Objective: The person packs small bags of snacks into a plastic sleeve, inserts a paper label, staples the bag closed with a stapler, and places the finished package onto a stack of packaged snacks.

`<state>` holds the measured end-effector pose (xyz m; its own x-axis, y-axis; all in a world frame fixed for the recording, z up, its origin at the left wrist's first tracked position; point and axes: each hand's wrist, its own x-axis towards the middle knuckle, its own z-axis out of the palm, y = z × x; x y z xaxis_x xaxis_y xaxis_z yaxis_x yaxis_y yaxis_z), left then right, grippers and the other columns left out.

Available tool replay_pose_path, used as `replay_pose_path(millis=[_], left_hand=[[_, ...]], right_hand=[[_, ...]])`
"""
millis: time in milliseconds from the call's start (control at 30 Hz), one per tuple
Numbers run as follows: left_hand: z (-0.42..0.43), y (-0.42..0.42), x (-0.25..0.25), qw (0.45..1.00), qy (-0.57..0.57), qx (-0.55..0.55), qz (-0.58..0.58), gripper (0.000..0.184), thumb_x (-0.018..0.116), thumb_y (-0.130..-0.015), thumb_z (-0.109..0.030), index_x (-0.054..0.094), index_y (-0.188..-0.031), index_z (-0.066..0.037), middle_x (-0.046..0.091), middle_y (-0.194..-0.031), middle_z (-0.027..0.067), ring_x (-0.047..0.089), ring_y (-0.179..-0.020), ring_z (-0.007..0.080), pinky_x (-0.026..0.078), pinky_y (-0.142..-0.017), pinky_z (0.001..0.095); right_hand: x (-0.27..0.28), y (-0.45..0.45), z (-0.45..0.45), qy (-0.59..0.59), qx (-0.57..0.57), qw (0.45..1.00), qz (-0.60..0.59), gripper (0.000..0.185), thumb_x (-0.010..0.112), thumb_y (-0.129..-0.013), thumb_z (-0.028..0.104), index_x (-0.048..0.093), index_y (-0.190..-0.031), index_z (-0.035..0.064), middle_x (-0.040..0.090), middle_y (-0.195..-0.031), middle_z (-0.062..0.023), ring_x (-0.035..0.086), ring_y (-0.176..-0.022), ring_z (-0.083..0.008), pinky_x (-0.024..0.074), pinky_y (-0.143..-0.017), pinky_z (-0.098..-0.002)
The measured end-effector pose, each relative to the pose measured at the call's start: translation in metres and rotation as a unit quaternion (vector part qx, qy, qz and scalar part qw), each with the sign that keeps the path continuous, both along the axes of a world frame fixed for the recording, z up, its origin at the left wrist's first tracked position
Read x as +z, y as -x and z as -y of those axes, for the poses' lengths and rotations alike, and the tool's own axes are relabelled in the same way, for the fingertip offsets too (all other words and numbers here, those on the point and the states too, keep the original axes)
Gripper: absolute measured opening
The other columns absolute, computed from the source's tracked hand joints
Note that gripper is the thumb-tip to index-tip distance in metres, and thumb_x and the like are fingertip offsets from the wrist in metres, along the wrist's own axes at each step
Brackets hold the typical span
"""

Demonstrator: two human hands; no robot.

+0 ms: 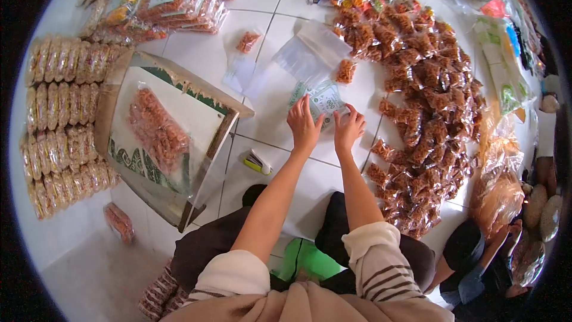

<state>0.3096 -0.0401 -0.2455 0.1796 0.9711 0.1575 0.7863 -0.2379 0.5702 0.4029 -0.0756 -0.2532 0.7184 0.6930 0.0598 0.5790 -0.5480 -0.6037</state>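
Green-printed labels, fingers at edges

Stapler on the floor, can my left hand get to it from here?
Probably yes: the stapler lies uncovered on the tiles, with nothing visible between it and your left hand, which is at the printed labels.

L. hand & r. hand: bare, as are forearms approx. to elbow. L. sleeve: cream/off-wht, bunched into wide cuff, few thin dk stripes low down. R. sleeve: same cream cuff, folded thick; several dk brn horiz. stripes below. Torso: plain tan cloth, soft gathered folds at ctr. Trousers: v. dk, brn-blk, plain, loose-looking.
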Motion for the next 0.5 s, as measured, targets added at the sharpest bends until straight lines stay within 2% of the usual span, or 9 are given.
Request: replay_pose_path(millis=[33,67,133,200,267,333,367,433,500], left_hand=[[-0.003,-0.001,-0.001,1.0,0.02,0.006,-0.001,0.07,0.068,-0.067,-0.02,0.032,-0.126,-0.01,0.041,-0.115,0.0115,0.037,-0.106,0.0302,0.03,-0.086,0.0459],[-0.007,-0.002,0.0,1.0,0.024,0.004,-0.004,0.07,0.068,-0.067,-0.02,0.032,-0.126,-0.01,0.041,-0.115,0.0115,0.037,-0.106,0.0302,0.03,-0.086,0.0459],[-0.014,-0.005,0.001,0.987,0.161,-0.004,0.014,0.068,0.069,-0.064,-0.018,0.036,-0.122,-0.013,0.041,-0.112,0.0094,0.037,-0.105,0.0299,0.028,-0.084,0.048],[-0.015,-0.008,0.002,0.99,0.142,0.003,0.004,0.067,0.069,-0.063,-0.018,0.037,-0.121,-0.014,0.042,-0.111,0.0085,0.037,-0.106,0.0304,0.028,-0.084,0.0489],[-0.017,-0.01,0.002,0.993,0.12,0.01,-0.005,0.066,0.069,-0.061,-0.017,0.037,-0.119,-0.014,0.043,-0.109,0.0075,0.036,-0.106,0.031,0.027,-0.084,0.0498],[-0.019,-0.011,0.001,1.0,0.006,0.019,0.012,0.065,0.069,-0.063,-0.016,0.037,-0.12,-0.014,0.046,-0.104,0.0058,0.038,-0.106,0.0298,0.028,-0.084,0.0491],[-0.021,-0.011,-0.001,1.0,0.005,0.019,0.013,0.065,0.069,-0.063,-0.016,0.037,-0.12,-0.014,0.046,-0.104,0.0058,0.038,-0.106,0.0298,0.028,-0.084,0.0491],[-0.027,-0.01,-0.001,0.997,0.013,-0.05,0.059,0.063,0.067,-0.067,-0.017,0.035,-0.121,-0.013,0.046,-0.106,0.0066,0.039,-0.104,0.0285,0.025,-0.089,0.0504],[-0.034,-0.011,0.0,0.996,0.025,-0.064,0.063,0.059,0.067,-0.067,-0.018,0.037,-0.118,-0.011,0.047,-0.106,0.0059,0.039,-0.104,0.0272,0.026,-0.089,0.0484]], right_hand=[[-0.002,0.003,-0.004,0.019,-0.021,1.0,0.001,0.041,0.067,-0.07,0.02,0.048,-0.106,0.011,0.048,-0.093,-0.0073,0.041,-0.094,-0.0257,0.0334,-0.079,-0.0428],[-0.004,0.004,-0.007,0.037,-0.043,0.998,0.004,0.042,0.068,-0.069,0.019,0.048,-0.105,0.011,0.048,-0.093,-0.0064,0.04,-0.096,-0.0248,0.0321,-0.079,-0.0436],[-0.005,0.003,-0.013,0.02,-0.05,0.998,-0.017,0.037,0.068,-0.069,0.017,0.049,-0.1,0.0101,0.049,-0.09,-0.0067,0.043,-0.093,-0.0246,0.0342,-0.077,-0.0418],[-0.006,-0.002,-0.017,-0.003,-0.055,0.998,-0.034,0.033,0.068,-0.069,0.016,0.05,-0.096,0.0091,0.05,-0.088,-0.0071,0.046,-0.089,-0.0244,0.0362,-0.075,-0.04],[0.0,-0.007,-0.019,-0.103,-0.027,0.977,-0.184,0.024,0.067,-0.07,0.011,0.051,-0.088,0.006,0.053,-0.08,-0.0097,0.052,-0.079,-0.025,0.0409,-0.068,-0.0358],[0.014,-0.012,-0.019,-0.098,-0.028,0.973,-0.208,0.02,0.065,-0.071,0.009,0.051,-0.086,0.0047,0.054,-0.08,-0.0119,0.053,-0.075,-0.0258,0.0422,-0.065,-0.0349],[0.023,-0.012,-0.019,-0.092,-0.032,0.967,-0.234,0.017,0.064,-0.072,0.006,0.051,-0.083,0.0034,0.055,-0.08,-0.0141,0.055,-0.071,-0.0266,0.0435,-0.062,-0.0339],[0.026,-0.017,-0.016,-0.092,-0.021,0.967,-0.237,0.016,0.063,-0.073,0.006,0.051,-0.084,0.0033,0.056,-0.081,-0.0143,0.055,-0.073,-0.0263,0.0437,-0.063,-0.0345],[0.026,-0.018,-0.014,-0.094,-0.01,0.966,-0.241,0.016,0.062,-0.073,0.005,0.052,-0.085,0.0032,0.057,-0.083,-0.0144,0.055,-0.074,-0.026,0.0439,-0.064,-0.0352]])
